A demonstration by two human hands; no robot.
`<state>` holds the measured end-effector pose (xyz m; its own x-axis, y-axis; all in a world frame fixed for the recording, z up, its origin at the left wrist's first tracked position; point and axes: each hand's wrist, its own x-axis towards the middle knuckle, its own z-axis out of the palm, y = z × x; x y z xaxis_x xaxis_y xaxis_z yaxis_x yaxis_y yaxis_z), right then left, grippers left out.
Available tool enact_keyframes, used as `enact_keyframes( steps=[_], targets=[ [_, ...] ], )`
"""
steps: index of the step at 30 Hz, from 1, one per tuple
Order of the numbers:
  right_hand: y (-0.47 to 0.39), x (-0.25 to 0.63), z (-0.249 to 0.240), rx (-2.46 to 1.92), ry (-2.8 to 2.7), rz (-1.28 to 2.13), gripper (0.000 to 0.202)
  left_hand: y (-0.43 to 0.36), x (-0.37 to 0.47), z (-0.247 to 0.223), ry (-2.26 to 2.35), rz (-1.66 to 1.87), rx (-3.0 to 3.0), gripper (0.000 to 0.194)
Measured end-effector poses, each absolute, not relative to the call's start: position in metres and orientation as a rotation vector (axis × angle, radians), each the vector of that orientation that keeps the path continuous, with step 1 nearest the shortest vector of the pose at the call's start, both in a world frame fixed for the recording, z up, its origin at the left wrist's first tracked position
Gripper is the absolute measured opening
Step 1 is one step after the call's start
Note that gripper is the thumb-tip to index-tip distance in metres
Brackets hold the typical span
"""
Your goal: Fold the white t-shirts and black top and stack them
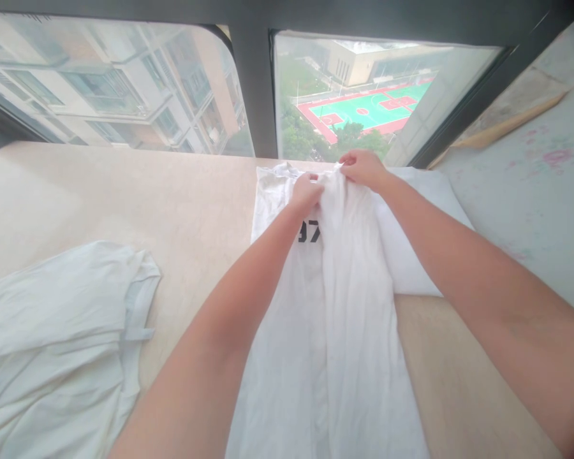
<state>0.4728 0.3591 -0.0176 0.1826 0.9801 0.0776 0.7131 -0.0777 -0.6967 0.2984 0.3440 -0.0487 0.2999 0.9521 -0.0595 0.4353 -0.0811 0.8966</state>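
Observation:
A long white garment [358, 287] lies spread lengthwise on the sill, its far end bunched close to the window. My left hand [309, 191] has its fingers closed on the cloth near that far end, just above black printed digits [309, 231] that read "97" in part. At the far edge, my right hand [361, 169] pinches the garment between thumb and fingers. My left forearm covers some of the fabric, and whether the piece is trousers or a coat I cannot tell.
To the left lies another crumpled white garment [62, 319] with a small tab. A flat white cloth [411, 255] sits under my right forearm. Dark window frames [256, 89] border the pale sill [196, 210], and a flower-patterned surface [530, 185] rises at right.

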Motion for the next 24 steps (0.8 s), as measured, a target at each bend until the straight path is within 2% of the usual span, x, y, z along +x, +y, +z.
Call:
enact_keyframes(
  steps=[3, 7, 10, 14, 19, 21, 24],
  targets=[
    [0.337, 0.453, -0.022, -1.938, -1.766, 0.238, 0.035, 0.330, 0.295, -0.042, 1.323, 0.820, 1.900, 0.044],
    [0.288, 0.423, -0.024, -1.774, -2.063, -0.040, 0.040, 0.291, 0.274, -0.034, 1.359, 0.866, 2.394, 0.041],
    [0.255, 0.407, -0.030, -1.725, -2.286, 0.020, 0.039, 0.244, 0.243, -0.033, 1.380, 0.706, 2.528, 0.046],
    [0.191, 0.392, -0.031, -1.738, -2.190, 0.065, 0.047, 0.158, 0.189, -0.035, 1.444, 0.432, 2.602, 0.060],
    [0.030, 0.368, -0.038, -1.635, -2.121, 0.127, 0.043, 0.014, 0.122, -0.040, 1.432, 0.240, 2.686, 0.053],
    [-0.040, 0.356, -0.045, -1.586, -2.167, 0.154, 0.042, -0.044, 0.101, -0.041, 1.402, 0.268, 2.780, 0.050],
    [-0.118, 0.337, -0.049, -1.540, -2.258, 0.215, 0.041, -0.113, 0.081, -0.040, 1.285, 0.279, 2.894, 0.056]
  ],
)
